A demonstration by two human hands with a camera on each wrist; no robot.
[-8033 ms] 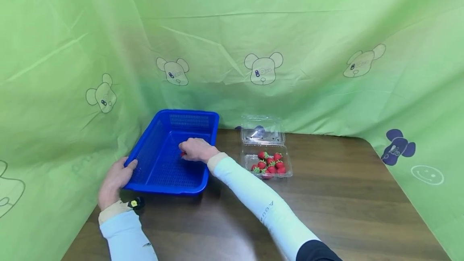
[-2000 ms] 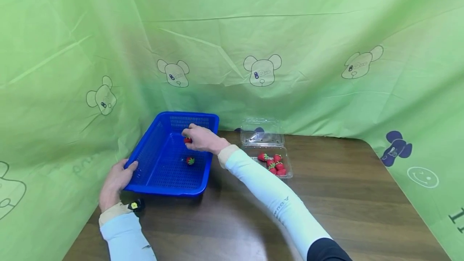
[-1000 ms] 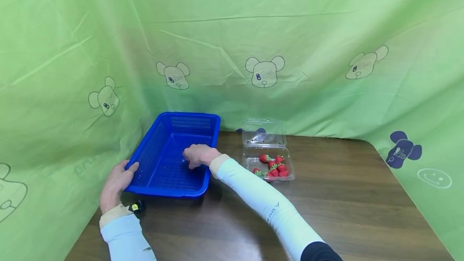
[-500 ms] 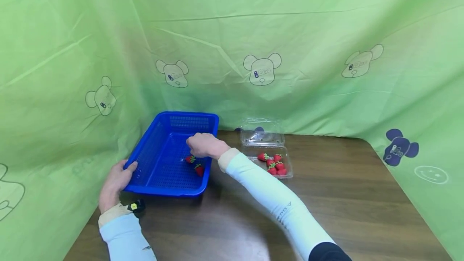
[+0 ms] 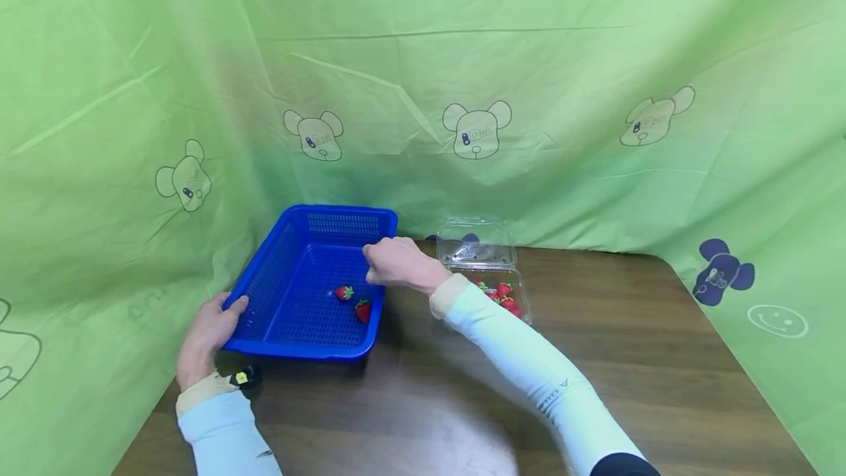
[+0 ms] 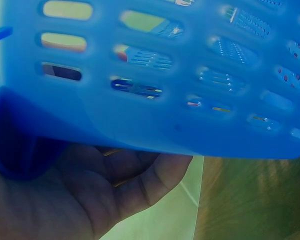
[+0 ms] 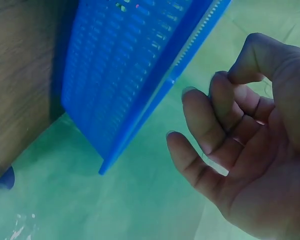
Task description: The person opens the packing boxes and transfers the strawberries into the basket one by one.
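My left hand (image 5: pixel 210 333) grips the near left corner of a blue plastic basket (image 5: pixel 291 347), thumb over the rim. In the left wrist view, the fingers (image 6: pixel 140 187) curl beneath the basket's slotted wall (image 6: pixel 180 132). Inside lie two strawberries, a left one (image 5: pixel 344 292) and a right one (image 5: pixel 363 311), both with green caps. Over the basket's right rim hovers my right hand (image 5: pixel 403 263); the right wrist view shows its fingers (image 7: pixel 202 120) loosely bent, holding nothing. To its right, several strawberries (image 5: pixel 505 289) sit in a clear plastic clamshell (image 5: pixel 523 292), partly hidden by my right forearm.
The clamshell's lid (image 5: pixel 476 241) stands raised at the back, against the green curtain (image 5: pixel 568 189). The curtain also runs along the left and right sides of the brown wooden table (image 5: pixel 634 358). A small black-and-yellow item (image 5: pixel 246 377) is beside my left wrist.
My right hand has let go of a strawberry in the basket, where two now show, and has moved right over the rim. My left hand keeps its place on the basket.
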